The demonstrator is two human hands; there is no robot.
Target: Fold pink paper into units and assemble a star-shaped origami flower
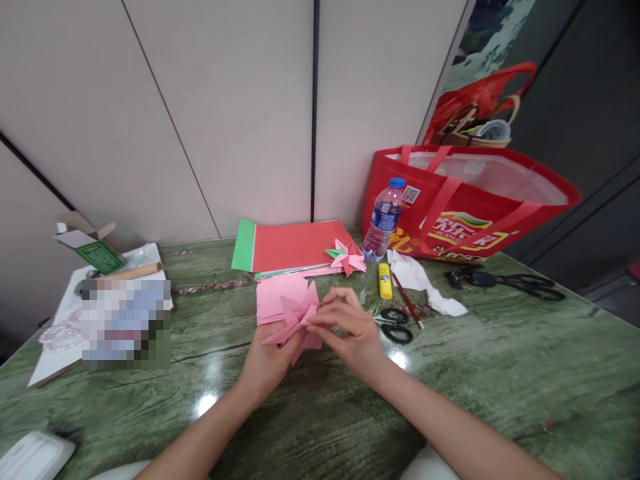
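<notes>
A pink folded paper flower (299, 311) with pointed petals is held up over the table between both hands. My left hand (270, 357) grips it from below and the left, fingers partly hidden behind the paper. On the right side, my right hand (350, 327) pinches one of its folds between thumb and fingertips. Just behind lie pink paper squares (270, 300). Farther back, a finished-looking star flower (347, 257) in pink, red and green rests on the corner of red paper sheets (300, 243) with a green sheet (243, 245) beneath.
Right of my hands are scissors (397, 327), a yellow glue stick (385, 281), a pencil (409, 303) and crumpled tissue (425, 280). A water bottle (385, 220) stands before a red bag (450, 207). At left are a small green box (97, 253) and a white board (55, 357).
</notes>
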